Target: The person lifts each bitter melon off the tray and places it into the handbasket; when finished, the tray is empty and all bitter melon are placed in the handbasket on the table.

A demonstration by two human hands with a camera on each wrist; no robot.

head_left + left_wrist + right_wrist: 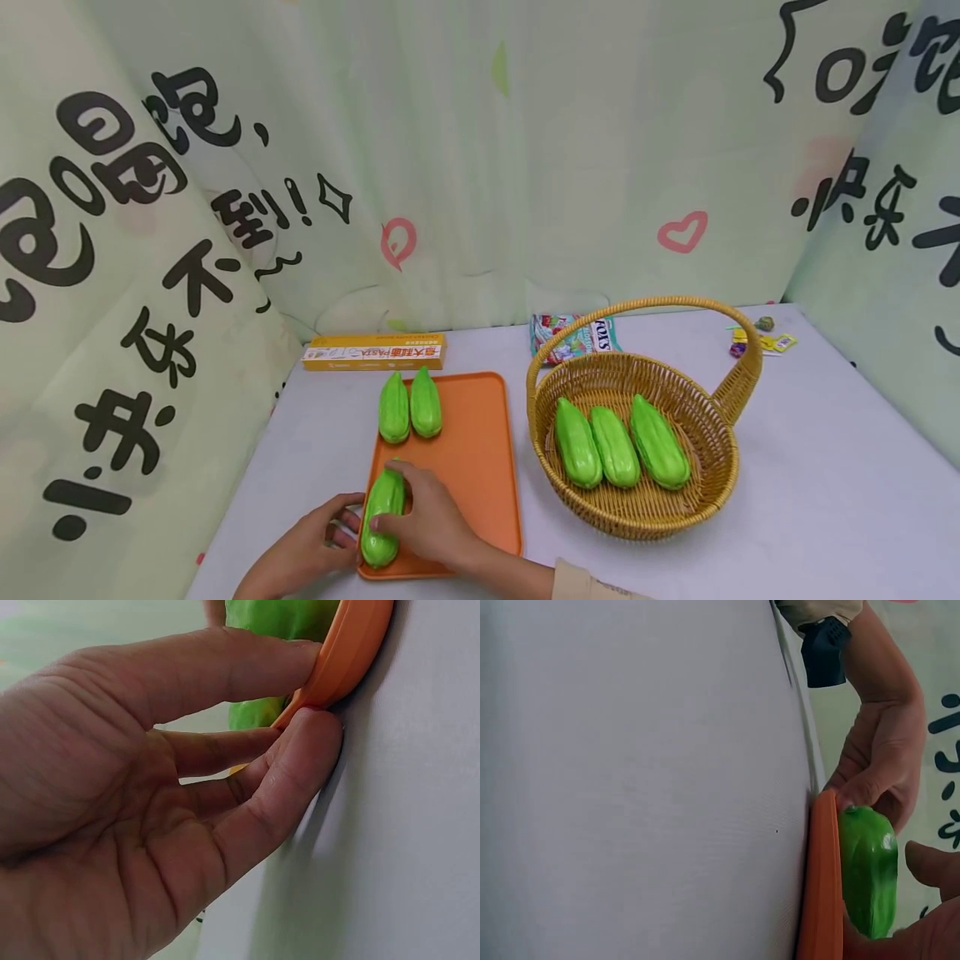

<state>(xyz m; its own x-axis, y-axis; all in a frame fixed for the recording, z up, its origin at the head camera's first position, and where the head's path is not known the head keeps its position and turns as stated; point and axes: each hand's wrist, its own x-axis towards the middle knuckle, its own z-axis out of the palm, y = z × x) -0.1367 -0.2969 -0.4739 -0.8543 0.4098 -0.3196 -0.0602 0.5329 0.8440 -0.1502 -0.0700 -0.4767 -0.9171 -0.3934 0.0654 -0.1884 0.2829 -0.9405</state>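
Note:
On the left side of an orange tray [480,483] lies a green ridged vegetable [385,504], perhaps a papaya or gourd. My right hand [431,512] is arched over it; in the right wrist view the thumb [928,864] stands slightly apart from the vegetable [870,874], while the fingers are beside its far end. At the tray's near left edge, my left hand [318,537] pinches the rim [352,656] between thumb and fingers. Two more green vegetables [425,404] lie side by side in the tray's far left corner.
A wicker basket [637,529] with a tall handle stands right of the tray, holding three similar vegetables [617,447]. Behind are a yellow pasta box [373,352], a candy bag [573,335] and small wrapped items [765,342]. Printed curtains [480,167] surround the white table [817,467].

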